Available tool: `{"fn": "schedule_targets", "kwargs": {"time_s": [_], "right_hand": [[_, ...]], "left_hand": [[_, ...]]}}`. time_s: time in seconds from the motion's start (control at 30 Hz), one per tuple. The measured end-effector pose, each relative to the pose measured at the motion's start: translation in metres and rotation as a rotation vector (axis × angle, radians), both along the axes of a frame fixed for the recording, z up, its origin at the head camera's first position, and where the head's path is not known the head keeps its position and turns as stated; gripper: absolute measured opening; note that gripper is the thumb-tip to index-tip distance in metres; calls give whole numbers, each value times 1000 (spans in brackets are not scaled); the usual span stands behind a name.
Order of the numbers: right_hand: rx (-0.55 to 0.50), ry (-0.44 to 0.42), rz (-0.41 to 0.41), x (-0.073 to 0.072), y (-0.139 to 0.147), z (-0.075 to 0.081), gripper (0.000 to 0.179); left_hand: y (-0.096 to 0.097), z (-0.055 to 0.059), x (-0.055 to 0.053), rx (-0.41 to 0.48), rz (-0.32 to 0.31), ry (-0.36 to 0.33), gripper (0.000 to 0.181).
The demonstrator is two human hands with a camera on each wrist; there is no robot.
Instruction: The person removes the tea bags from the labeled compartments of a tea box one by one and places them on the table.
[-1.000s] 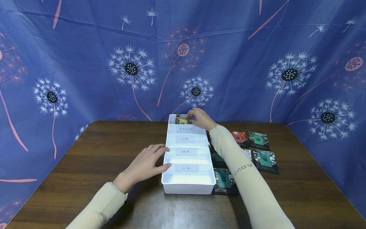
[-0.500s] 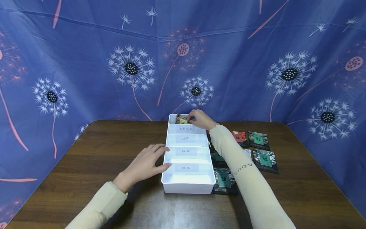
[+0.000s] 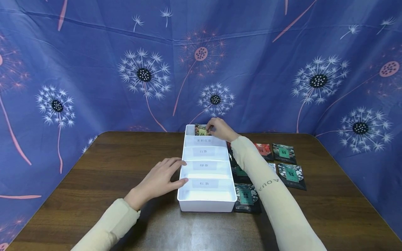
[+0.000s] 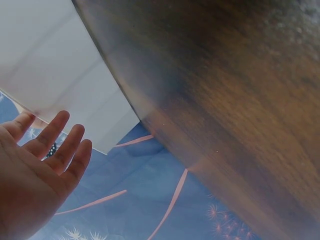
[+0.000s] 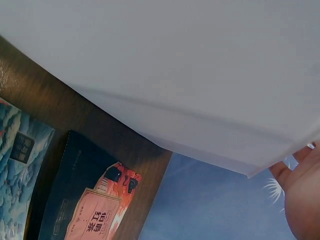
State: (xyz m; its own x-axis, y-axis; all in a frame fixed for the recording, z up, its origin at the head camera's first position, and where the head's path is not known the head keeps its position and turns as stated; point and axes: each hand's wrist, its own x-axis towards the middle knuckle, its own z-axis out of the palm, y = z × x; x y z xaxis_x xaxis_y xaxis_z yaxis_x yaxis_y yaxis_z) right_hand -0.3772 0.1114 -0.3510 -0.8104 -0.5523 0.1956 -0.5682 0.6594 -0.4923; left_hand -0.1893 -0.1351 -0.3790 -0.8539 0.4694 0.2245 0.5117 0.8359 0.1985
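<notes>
A long white box [image 3: 207,206] with several compartments stands on the table, and its dividers carry printed Chinese labels. My left hand [image 3: 160,179] rests against the box's left side, thumb and fingers spread at the rim; in the left wrist view its fingers [image 4: 73,150] are straight along the white wall. At the far end, my right hand [image 3: 222,130] reaches over the rim and pinches the right side of a tea packet [image 3: 199,129] with a yellow-green label, in the last compartment. The fingertips are partly hidden there. From the right wrist view, the box wall hides the packet.
Dark tea packets with green labels [image 3: 291,174] and one with a red label [image 3: 262,150] lie right of the box. The right sleeve [image 3: 273,188] covers some of them. Behind the wooden table [image 3: 125,153] hangs a blue dandelion-print cloth [image 3: 103,69].
The tea packet in the far compartment has shifted slightly right. My right fingers have dipped to its edge and risen a little again. The left hand and the box stay in place.
</notes>
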Motion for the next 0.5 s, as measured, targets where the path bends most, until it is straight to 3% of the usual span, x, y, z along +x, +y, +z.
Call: {"fn": "schedule_targets", "kwargs": {"time_s": [0.5], "right_hand": [[-50, 123, -19, 4, 7, 15, 16]], "left_hand": [[0, 1, 0, 5, -5, -12, 56]]}}
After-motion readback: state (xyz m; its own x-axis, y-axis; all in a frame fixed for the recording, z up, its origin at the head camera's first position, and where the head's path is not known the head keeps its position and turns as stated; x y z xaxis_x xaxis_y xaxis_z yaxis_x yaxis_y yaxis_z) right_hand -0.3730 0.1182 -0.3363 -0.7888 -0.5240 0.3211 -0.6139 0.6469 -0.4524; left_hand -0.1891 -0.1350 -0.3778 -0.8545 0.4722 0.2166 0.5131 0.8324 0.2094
